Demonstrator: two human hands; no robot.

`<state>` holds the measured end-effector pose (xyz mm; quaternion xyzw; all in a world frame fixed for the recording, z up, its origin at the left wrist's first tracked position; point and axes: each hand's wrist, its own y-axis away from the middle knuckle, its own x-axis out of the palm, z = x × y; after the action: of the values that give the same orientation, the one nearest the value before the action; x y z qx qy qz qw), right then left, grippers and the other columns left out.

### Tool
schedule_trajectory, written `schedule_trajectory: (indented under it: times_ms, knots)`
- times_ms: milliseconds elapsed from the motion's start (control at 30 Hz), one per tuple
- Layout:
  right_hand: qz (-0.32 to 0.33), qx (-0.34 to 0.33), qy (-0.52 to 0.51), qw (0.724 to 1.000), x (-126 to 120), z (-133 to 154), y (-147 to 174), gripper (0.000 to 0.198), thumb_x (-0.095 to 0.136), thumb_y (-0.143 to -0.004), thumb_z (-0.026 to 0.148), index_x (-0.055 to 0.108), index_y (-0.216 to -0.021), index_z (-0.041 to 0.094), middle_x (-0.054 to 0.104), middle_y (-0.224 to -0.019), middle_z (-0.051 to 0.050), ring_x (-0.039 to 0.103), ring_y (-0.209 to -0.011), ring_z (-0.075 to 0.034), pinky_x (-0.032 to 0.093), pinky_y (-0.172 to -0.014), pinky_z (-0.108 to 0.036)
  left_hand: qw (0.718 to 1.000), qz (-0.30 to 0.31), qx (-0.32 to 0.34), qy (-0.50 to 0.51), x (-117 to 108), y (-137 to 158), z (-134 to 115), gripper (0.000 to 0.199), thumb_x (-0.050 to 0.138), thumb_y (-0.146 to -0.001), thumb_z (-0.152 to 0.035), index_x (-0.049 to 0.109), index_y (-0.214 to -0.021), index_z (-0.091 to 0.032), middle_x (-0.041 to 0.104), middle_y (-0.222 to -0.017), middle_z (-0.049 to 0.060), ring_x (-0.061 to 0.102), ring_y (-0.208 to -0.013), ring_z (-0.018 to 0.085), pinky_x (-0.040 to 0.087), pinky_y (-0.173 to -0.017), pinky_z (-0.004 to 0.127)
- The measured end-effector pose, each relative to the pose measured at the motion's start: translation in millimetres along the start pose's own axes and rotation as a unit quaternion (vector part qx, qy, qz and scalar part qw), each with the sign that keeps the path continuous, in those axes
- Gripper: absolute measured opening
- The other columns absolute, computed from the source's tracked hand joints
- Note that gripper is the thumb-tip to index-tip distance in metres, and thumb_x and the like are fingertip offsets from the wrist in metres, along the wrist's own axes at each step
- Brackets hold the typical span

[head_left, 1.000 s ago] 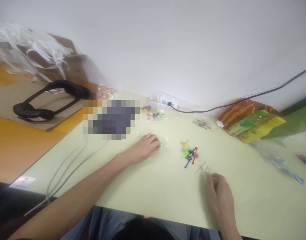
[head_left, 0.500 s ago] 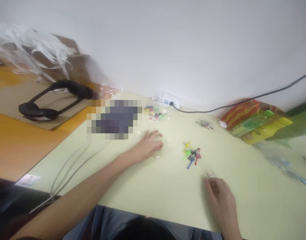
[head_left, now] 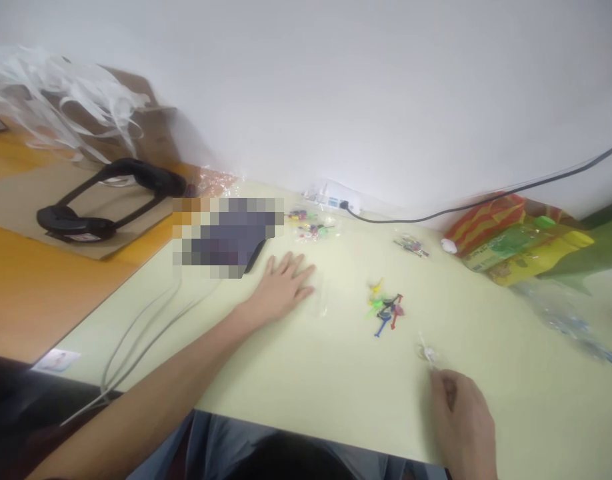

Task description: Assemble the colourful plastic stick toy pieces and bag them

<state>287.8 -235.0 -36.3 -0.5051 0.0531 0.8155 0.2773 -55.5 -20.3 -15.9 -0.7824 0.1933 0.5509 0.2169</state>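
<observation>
My left hand (head_left: 281, 287) lies flat on the table, palm down with its fingers spread. A flat, clear plastic bag (head_left: 322, 299) rests beside its thumb. At the lower right, my right hand (head_left: 463, 413) is closed, pinching the end of a small white plastic piece (head_left: 429, 353) with a round middle and thin stem. Part of that piece is hidden by my fingers. Between the hands, farther back, sits a loose cluster of small plastic pieces (head_left: 385, 312) in yellow, green, black, blue and red, some with arrow-shaped ends.
Clear bags of coloured pieces (head_left: 313, 230) and another small bag (head_left: 411, 245) lie toward the wall. A power strip (head_left: 336, 198) feeds a black cable. Snack packets (head_left: 516, 247) stand at right, a pixelated dark object (head_left: 231, 233) at left, and a black headset-like frame (head_left: 111, 200) beyond.
My left hand has spread flat and shifted slightly left, away from the clear bag. My right hand has moved right and toward me, with more of the white piece showing.
</observation>
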Motion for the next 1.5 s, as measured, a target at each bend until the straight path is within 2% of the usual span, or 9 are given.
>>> schedule_trajectory:
  times_ms: [167,333,467,600,900,1033,1200,1367,1500]
  knots:
    - [-0.009,-0.025,0.018,0.999,1.6,-3.2,2.9,0.057,0.033,-0.097,0.069,0.062,-0.091,0.020,0.066,-0.087,-0.015,0.060,-0.087,-0.033,0.044,-0.079,-0.047,1.000,0.003,-0.003,-0.008,3.0,-1.1,-5.5,0.062,0.046,-0.098,-0.065,0.041,-0.155,-0.039,0.032,-0.166,0.010,0.015,-0.153,0.052,0.004,-0.111,0.083]
    - [0.002,0.004,0.017,1.000,-0.6,-6.3,5.1,0.055,0.036,-0.095,0.070,0.061,-0.093,0.021,0.068,-0.094,-0.015,0.061,-0.093,-0.034,0.046,-0.083,-0.048,0.999,-0.028,0.012,-0.014,-2.0,1.0,-10.2,0.065,0.056,-0.094,-0.063,0.047,-0.151,-0.034,0.035,-0.163,0.012,0.018,-0.152,0.051,0.002,-0.115,0.078]
    - [0.004,0.039,0.001,0.999,-4.3,-14.5,5.1,0.054,0.044,-0.091,0.072,0.064,-0.094,0.022,0.069,-0.098,-0.014,0.064,-0.093,-0.034,0.046,-0.080,-0.047,0.994,-0.075,0.070,0.025,-9.4,-0.8,-13.0,0.038,0.062,-0.096,-0.044,0.063,-0.129,-0.026,0.051,-0.142,0.013,0.042,-0.137,0.037,0.024,-0.118,0.062]
    - [-0.004,0.009,0.011,1.000,-1.6,-20.6,5.4,0.057,0.035,-0.094,0.072,0.063,-0.090,0.023,0.068,-0.096,-0.015,0.062,-0.093,-0.034,0.046,-0.080,-0.047,0.989,-0.020,0.117,0.091,-13.9,-3.6,-14.3,0.021,0.054,-0.101,-0.032,0.070,-0.113,-0.024,0.063,-0.107,0.007,0.058,-0.106,0.023,0.042,-0.097,0.040]
    - [0.026,-0.053,0.049,0.997,-3.6,-17.6,8.9,0.058,0.024,-0.097,0.072,0.055,-0.089,0.024,0.066,-0.093,-0.013,0.062,-0.091,-0.032,0.048,-0.079,-0.045,0.991,0.018,0.129,0.037,-13.2,-0.6,-21.2,0.033,0.061,-0.098,-0.048,0.066,-0.127,-0.032,0.060,-0.101,0.004,0.059,-0.099,0.022,0.038,-0.089,0.035]
    - [0.047,-0.045,0.025,0.998,-7.4,-15.3,12.1,0.057,0.030,-0.096,0.074,0.058,-0.088,0.025,0.070,-0.094,-0.010,0.066,-0.086,-0.030,0.048,-0.071,-0.041,0.990,0.019,0.134,0.039,-11.9,-1.8,-21.5,0.022,0.053,-0.103,-0.039,0.066,-0.118,-0.028,0.063,-0.103,0.003,0.059,-0.099,0.021,0.036,-0.089,0.035]
    - [0.022,-0.034,-0.020,0.999,-9.8,-7.3,26.3,0.051,0.035,-0.099,0.067,0.065,-0.098,0.026,0.071,-0.108,-0.010,0.067,-0.097,-0.030,0.050,-0.084,-0.042,0.990,0.015,0.134,0.044,-9.9,-3.2,-22.2,0.024,0.040,-0.108,-0.030,0.064,-0.106,-0.023,0.067,-0.103,0.003,0.058,-0.095,0.020,0.035,-0.086,0.035]
    - [0.028,-0.052,-0.051,0.997,-8.5,-1.3,36.9,0.047,0.039,-0.100,0.063,0.064,-0.092,0.023,0.070,-0.100,-0.011,0.065,-0.097,-0.030,0.049,-0.088,-0.043,0.990,0.015,0.136,0.016,-6.9,-3.9,-19.8,0.024,0.038,-0.108,-0.025,0.062,-0.106,-0.024,0.066,-0.102,0.002,0.057,-0.093,0.020,0.034,-0.083,0.034]
    - [0.045,-0.057,-0.071,0.995,-10.7,19.1,36.8,0.038,0.041,-0.101,0.053,0.061,-0.089,0.023,0.067,-0.090,-0.007,0.064,-0.085,-0.025,0.050,-0.078,-0.036,0.989,0.026,0.145,0.011,-7.8,-3.9,-18.3,0.023,0.041,-0.107,-0.021,0.063,-0.111,-0.026,0.065,-0.102,0.002,0.058,-0.095,0.020,0.034,-0.083,0.033]
